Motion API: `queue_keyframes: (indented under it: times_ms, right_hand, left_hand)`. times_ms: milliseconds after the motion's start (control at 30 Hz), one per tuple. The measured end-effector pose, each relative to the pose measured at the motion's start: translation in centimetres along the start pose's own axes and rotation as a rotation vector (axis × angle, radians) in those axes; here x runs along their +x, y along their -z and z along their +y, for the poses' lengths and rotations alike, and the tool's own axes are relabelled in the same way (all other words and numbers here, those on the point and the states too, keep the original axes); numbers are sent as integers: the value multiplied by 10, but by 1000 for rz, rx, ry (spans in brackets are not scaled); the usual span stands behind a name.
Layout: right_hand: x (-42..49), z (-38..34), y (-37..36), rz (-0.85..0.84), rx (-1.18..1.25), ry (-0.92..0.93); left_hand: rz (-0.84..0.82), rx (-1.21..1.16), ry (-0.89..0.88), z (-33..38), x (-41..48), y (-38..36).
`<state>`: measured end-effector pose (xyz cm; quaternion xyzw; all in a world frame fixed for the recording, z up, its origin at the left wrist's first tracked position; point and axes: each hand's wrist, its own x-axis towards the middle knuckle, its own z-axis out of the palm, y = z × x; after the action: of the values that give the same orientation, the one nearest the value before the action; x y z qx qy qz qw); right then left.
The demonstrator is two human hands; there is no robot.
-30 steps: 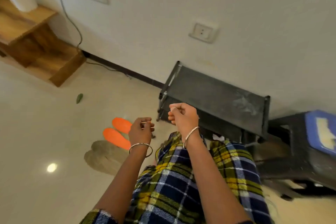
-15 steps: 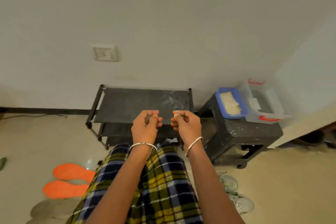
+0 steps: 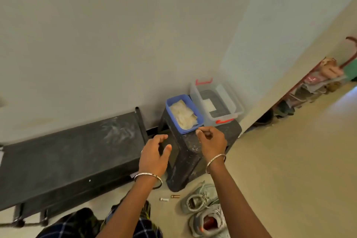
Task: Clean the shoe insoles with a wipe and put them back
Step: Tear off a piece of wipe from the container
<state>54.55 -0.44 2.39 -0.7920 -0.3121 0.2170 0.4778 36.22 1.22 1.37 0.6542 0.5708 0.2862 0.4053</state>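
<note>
The step in hand seems to be fetching a wipe. Beside the rack (image 3: 67, 156) stands a stool (image 3: 185, 160), which carries a clear box (image 3: 229, 102) and a blue tub (image 3: 195, 110) holding the wipes (image 3: 182, 115). The shoes (image 3: 204, 210) lie near the stool; the insoles are not in view. The left hand (image 3: 154, 154) hangs with its fingers loose and spread. The right hand (image 3: 212, 141) is curled at the tub's near rim; whether it pinches anything I cannot tell. Next it must pinch one wipe alone. No writing can be read.

The black rack's (image 3: 67, 152) top looked matt and chalk-smeared, the stool (image 3: 185, 154) was dull, scuffed plastic, the blue tub (image 3: 186, 131) smooth plastic around soft, crumpled wipes (image 3: 182, 116), the clear box (image 3: 231, 102) glossy plastic, and the shoes (image 3: 201, 199) grey woven mesh.
</note>
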Motion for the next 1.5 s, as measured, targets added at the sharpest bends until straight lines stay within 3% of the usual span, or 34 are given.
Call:
queue_keyframes:
  times_ms: [133,300,467,733,900,1033,1100,1200,1300,1367,1500]
  right_hand:
    - [37,2,-21,-64,-172,98]
    - [76,2,-60,-284,-416,173]
    - [100,-3,-80,-424,-675,132]
    - [110,4,-91,-360,-691,114]
    - [93,-1,-81,-102,-489,173]
    - [73,-26,-54,-29,-268,167]
    - [60,-38,-38,-64,-169,106]
    - [32,-60,-11,-185,117,-106]
    - [-9,-87,15,-374,556,-309]
    - [-36,-102,26,-497,714,-389]
    - [-85,-121,34,-605,769,-474]
  left_hand:
    - [-133,276,-58,-6,31,-21]
    - [-307,538,-107,-5,54,-38]
    - [-378,671,-111,-14,70,-44]
    - [-393,685,-116,-21,75,-46]
    - [-414,670,-90,-18,74,-39]
    - [-366,530,-40,-8,70,-27]
    - [-265,324,-42,-2,65,-15]
    - [-149,-145,103,13,51,13]
    - [-208,-523,338,26,36,43]
    - [-250,-713,435,33,20,62]
    - [-287,-678,282,41,-22,102]
